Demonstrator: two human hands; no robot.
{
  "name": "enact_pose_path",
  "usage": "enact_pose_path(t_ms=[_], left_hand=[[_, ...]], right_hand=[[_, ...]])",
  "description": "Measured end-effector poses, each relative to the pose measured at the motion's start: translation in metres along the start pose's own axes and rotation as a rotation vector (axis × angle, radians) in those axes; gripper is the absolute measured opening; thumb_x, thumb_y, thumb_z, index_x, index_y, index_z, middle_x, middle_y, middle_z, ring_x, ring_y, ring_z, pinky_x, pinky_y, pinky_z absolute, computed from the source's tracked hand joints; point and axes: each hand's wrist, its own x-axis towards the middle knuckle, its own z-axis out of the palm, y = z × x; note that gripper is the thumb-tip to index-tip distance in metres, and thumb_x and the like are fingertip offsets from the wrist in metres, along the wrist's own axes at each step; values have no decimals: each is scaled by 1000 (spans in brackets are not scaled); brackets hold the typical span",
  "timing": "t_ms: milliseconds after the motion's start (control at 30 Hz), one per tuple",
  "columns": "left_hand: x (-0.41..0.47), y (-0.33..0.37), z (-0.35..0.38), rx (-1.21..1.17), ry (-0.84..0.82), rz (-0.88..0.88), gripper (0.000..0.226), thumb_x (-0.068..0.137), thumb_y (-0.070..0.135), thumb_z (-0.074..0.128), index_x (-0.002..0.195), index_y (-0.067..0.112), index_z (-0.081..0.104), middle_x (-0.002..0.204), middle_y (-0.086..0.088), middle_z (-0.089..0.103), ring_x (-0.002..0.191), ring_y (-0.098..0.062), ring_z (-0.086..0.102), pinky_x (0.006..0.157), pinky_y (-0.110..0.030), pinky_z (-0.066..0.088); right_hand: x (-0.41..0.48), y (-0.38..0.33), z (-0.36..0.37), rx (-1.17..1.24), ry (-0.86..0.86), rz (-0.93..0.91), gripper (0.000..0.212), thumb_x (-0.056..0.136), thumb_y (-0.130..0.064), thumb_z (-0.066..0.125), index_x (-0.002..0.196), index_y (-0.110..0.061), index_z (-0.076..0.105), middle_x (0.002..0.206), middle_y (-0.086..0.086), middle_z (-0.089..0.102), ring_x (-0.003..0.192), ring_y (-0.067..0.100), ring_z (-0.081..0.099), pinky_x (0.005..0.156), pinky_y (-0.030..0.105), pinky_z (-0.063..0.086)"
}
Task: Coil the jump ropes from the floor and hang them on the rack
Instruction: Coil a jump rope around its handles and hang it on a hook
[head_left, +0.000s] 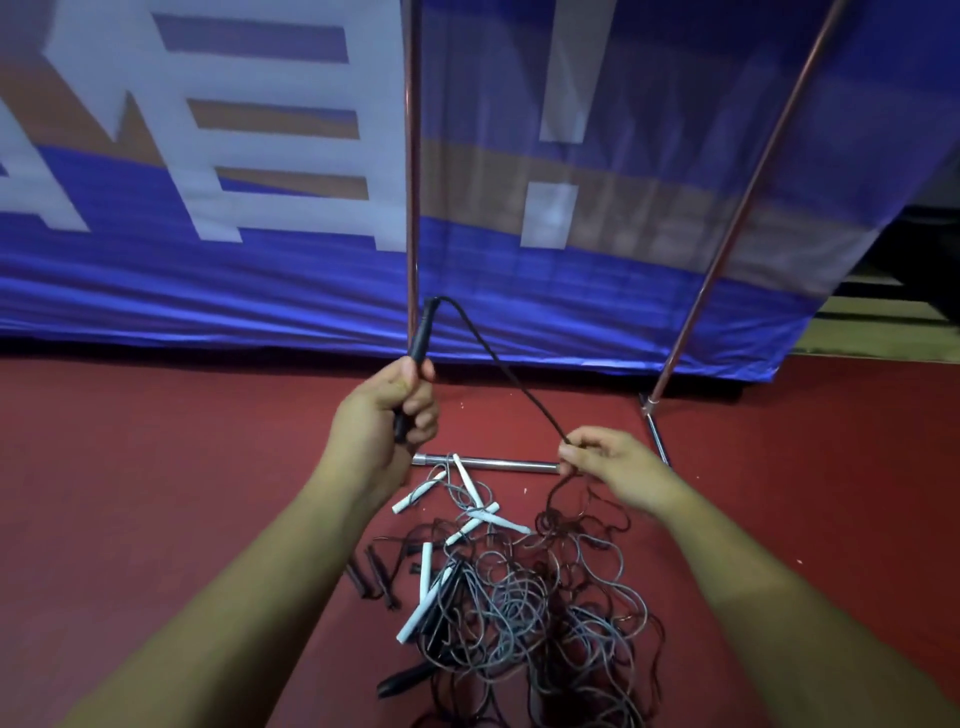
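**Red floor, one black rope lifted clear of the tangle**

A dull red floor (156, 467) runs up to a blue banner (208, 291) with large pale lettering that fills the top half of the frame. At the centre, the left hand (387, 410) is clenched around the black handle (422, 332) of a jump rope, and the handle stands nearly upright with its top tilted slightly right. From that top end the thin dark cord (498, 364) bends over and runs down to the right in a taut, almost straight line. It ends at the right hand (608, 462), which pinches it between thumb and fingertips.

Below that pinch the cord drops slack into the pile of ropes (530, 587) in the lower centre. This is a loose knot of grey and dark brown loops, thin and springy looking, with smooth white handles (415, 613) and a few dark ones lying among them. The span to be coiled lies along a diagonal between the two hands, left high and right low. The right hand is the nearer one to the pile, so feeding in more cord would likely fall to it.

Behind the hands stands the rack, with a shiny base bar (498, 463) on the floor and two thin coppery poles (412, 156) rising out of view at the top. Nothing visible hangs on it
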Motion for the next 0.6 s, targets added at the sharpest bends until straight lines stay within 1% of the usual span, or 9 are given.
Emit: enact_pose_path(t_ms=[67, 133, 200, 267, 300, 367, 433, 500, 600], left_hand=[[2, 2, -3, 3, 44, 0, 16, 92, 23, 46, 87, 9, 53, 53, 6, 33, 46, -9, 32, 41, -17, 25], [3, 0, -3, -23, 91, -10, 21, 100, 20, 41, 87, 10, 53, 56, 5, 37, 49, -10, 36, 43, -17, 29], [6, 0, -2, -89, 131, -22, 25, 105, 19, 36, 87, 13, 52, 59, 4, 47, 52, -11, 46, 47, -19, 37], [8, 2, -1, -49, 158, -45, 24, 105, 13, 37, 86, 14, 52, 69, 0, 63, 59, -15, 59, 52, -22, 46], [8, 3, -1, -2, 158, -71, 24, 104, 8, 37, 85, 13, 51, 76, -3, 68, 61, -18, 64, 53, -24, 49], [7, 4, 1, 64, 113, -129, 25, 100, -2, 37, 82, 11, 48, 80, -8, 68, 58, -21, 62, 50, -26, 48], [5, 2, 5, 74, 23, -179, 23, 96, -4, 38, 81, 10, 46, 74, -9, 60, 49, -21, 52, 45, -24, 41], [3, 0, 12, 53, -79, -233, 13, 91, -1, 43, 85, 8, 50, 66, -7, 51, 44, -17, 43, 42, -21, 34], [-2, -4, 24, 16, -169, -308, 9, 84, 7, 49, 90, 3, 55, 63, -8, 52, 39, -12, 39, 38, -19, 29]], right_hand=[[0, 5, -5, -5, 23, 4, 14, 95, -23, 63, 84, -19, 71, 85, -3, 75, 75, 6, 61, 79, 30, 44], [-2, 8, -2, -55, -18, 29, 12, 96, -20, 63, 87, -20, 72, 86, -4, 75, 67, -2, 59, 72, 23, 43], [0, 3, 9, 12, 31, 33, 14, 97, -14, 60, 89, -16, 71, 80, 0, 73, 60, 3, 60, 70, 24, 48], [4, -17, 14, 312, 183, -3, 17, 98, -9, 56, 89, -9, 71, 66, 2, 63, 59, 17, 61, 76, 38, 53], [3, -33, 12, 516, 229, -35, 18, 98, -9, 54, 91, -7, 70, 61, 1, 56, 53, 17, 55, 67, 37, 50], [-6, -69, -1, 922, 169, -141, 17, 97, -11, 52, 95, -4, 67, 57, 0, 45, 43, 9, 36, 47, 24, 31], [-17, -91, -14, 1089, 63, -215, 17, 93, -15, 52, 98, -3, 64, 58, 1, 42, 40, 8, 28, 44, 21, 17], [-18, -84, -14, 938, 113, -161, 16, 95, -15, 54, 96, -3, 64, 60, 4, 42, 38, 8, 26, 43, 20, 16], [-10, -58, -4, 475, 247, 60, 19, 98, -15, 57, 86, -5, 69, 60, 6, 44, 36, 7, 26, 40, 15, 18]])
